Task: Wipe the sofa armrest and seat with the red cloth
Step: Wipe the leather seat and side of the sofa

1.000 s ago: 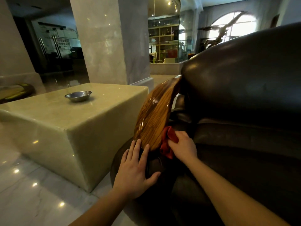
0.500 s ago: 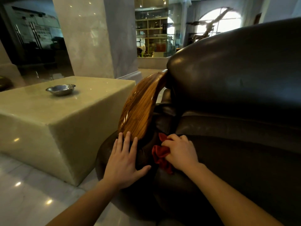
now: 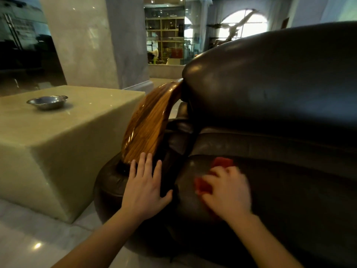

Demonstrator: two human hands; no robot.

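A dark leather sofa (image 3: pixel 270 89) fills the right half of the view, with a glossy striped wooden armrest (image 3: pixel 148 124) curving down its left side. My left hand (image 3: pixel 144 188) lies flat, fingers spread, on the padded front end of the arm just below the wood. My right hand (image 3: pixel 228 192) is blurred and presses the red cloth (image 3: pixel 201 185) onto the seat cushion (image 3: pixel 289 190) right of the armrest. Red cloth shows in front of my fingers and beyond them; the rest is hidden under the hand.
A pale stone block table (image 3: pixel 63 144) stands left of the sofa with a small metal bowl (image 3: pixel 47 102) on top. A marble column (image 3: pixel 92 41) rises behind it. The glossy tiled floor (image 3: pixel 29 238) lies at lower left.
My right hand has slid the red cloth from the inner side of the wooden armrest down and right onto the seat cushion. My left hand stays on the arm's front end.
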